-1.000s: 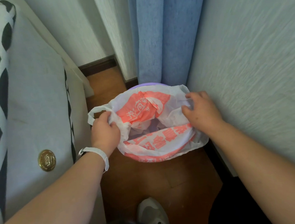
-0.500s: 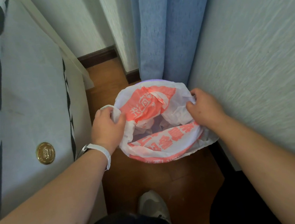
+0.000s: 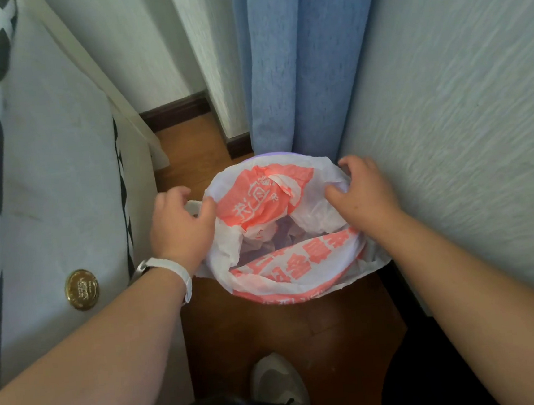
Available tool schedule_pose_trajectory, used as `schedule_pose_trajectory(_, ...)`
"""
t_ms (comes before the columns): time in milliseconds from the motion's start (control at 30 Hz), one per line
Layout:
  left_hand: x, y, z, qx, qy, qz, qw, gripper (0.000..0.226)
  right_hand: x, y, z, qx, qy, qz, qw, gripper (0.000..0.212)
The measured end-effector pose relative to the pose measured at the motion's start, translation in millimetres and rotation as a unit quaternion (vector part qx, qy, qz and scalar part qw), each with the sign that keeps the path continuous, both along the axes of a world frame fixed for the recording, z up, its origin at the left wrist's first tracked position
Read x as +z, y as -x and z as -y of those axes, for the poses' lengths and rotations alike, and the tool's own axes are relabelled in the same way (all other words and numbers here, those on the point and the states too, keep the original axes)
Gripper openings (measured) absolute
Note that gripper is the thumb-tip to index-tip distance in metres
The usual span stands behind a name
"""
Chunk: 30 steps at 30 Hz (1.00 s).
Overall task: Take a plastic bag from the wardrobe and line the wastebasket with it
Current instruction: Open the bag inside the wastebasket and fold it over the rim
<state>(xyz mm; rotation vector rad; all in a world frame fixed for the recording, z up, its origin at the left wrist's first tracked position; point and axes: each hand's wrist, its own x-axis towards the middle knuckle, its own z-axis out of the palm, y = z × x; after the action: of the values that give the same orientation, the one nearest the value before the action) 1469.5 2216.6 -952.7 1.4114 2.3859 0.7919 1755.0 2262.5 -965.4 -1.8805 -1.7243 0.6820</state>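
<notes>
A white plastic bag (image 3: 300,264) with orange-red print sits open inside a purple wastebasket, of which only a sliver of rim (image 3: 271,153) shows at the far side. The bag's edges are folded out over the rim all around. My left hand (image 3: 180,226) curls over the bag's left edge, with a bit of the white handle showing between thumb and fingers. My right hand (image 3: 363,190) pinches the bag's right edge close to the wall. Crumpled plastic fills the inside of the bag.
A grey and white mattress side (image 3: 58,188) with a gold badge (image 3: 82,290) stands close on the left. A textured wall (image 3: 462,120) is on the right and a blue curtain (image 3: 293,71) hangs behind the basket. My white shoe (image 3: 278,382) rests on the wooden floor (image 3: 290,332).
Both hands have worked the bag's sides further out over the rim. The left handle loop that stuck out is now mostly under my left hand.
</notes>
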Motion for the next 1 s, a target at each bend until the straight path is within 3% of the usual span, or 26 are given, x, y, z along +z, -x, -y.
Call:
schedule_pose_trajectory(100, 12, -5, -27, -0.097, -0.015, -0.048, 0.994, 0.045, 16, 15, -8, 0.042, -0.101, 0.025, 0.994, 0.047)
schedule_pose_trajectory(167, 19, -5, -49, -0.193, 0.023, -0.074, 0.978, 0.046, 24, 23, -18, 0.092, -0.112, 0.042, 0.988, 0.051)
schedule_pose_trajectory(233, 27, -4, -68, -0.267, 0.100, -0.099, 0.953, 0.050, 27, 27, -35, 0.139, -0.078, 0.079, 0.984, 0.051)
schedule_pose_trajectory(300, 34, 0, -82, -0.323, 0.163, -0.179, 0.915, 0.051, 28, 26, -51, 0.184, -0.023, 0.124, 0.975, 0.052)
schedule_pose_trajectory(400, 39, 5, -92, -0.358, 0.206, -0.240, 0.878, 0.035, 23, 25, -63, 0.218, 0.023, 0.149, 0.964, 0.044)
schedule_pose_trajectory(500, 37, 7, -97, -0.337, 0.179, -0.217, 0.898, 0.008, 17, 26, -67, 0.211, -0.002, 0.138, 0.968, 0.017)
schedule_pose_trajectory(567, 34, 4, -96, -0.313, 0.161, -0.186, 0.918, 0.015, 14, 28, -70, 0.207, -0.008, 0.130, 0.970, 0.009)
schedule_pose_trajectory(867, 16, 6, -91, -0.253, 0.069, -0.169, 0.950, 0.006, 2, 23, -76, 0.119, -0.068, 0.065, 0.988, 0.012)
schedule_pose_trajectory(1000, 8, 17, -91, -0.225, 0.043, -0.180, 0.956, 0.010, 5, 25, -87, 0.058, -0.009, 0.048, 0.997, 0.020)
